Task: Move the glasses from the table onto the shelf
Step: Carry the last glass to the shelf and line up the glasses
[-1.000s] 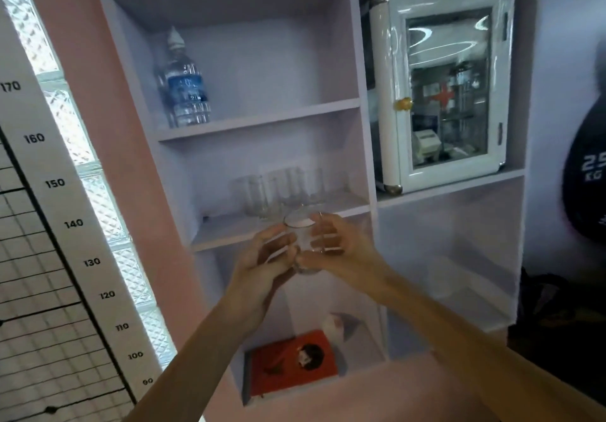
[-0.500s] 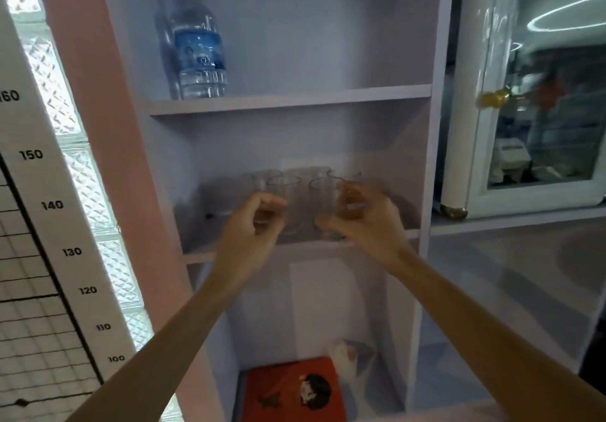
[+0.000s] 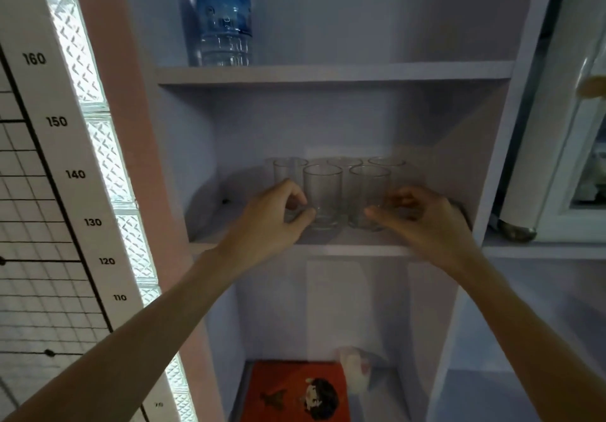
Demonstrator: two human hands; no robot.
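A height chart (image 3: 55,159) hangs beside glass blocks (image 3: 105,146). On the lilac shelf (image 3: 328,246), upright glasses (image 3: 323,196) cluster; the left hand (image 3: 272,221) and right hand (image 3: 416,221) flank them, fingers curled apart, gripping nothing. A white cabinet (image 3: 564,126) stands rightward.

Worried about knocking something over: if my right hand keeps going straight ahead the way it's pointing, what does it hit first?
Probably the front right glass. Your right hand points left and into the shelf, its fingers at that glass's base. Contact is unclear.
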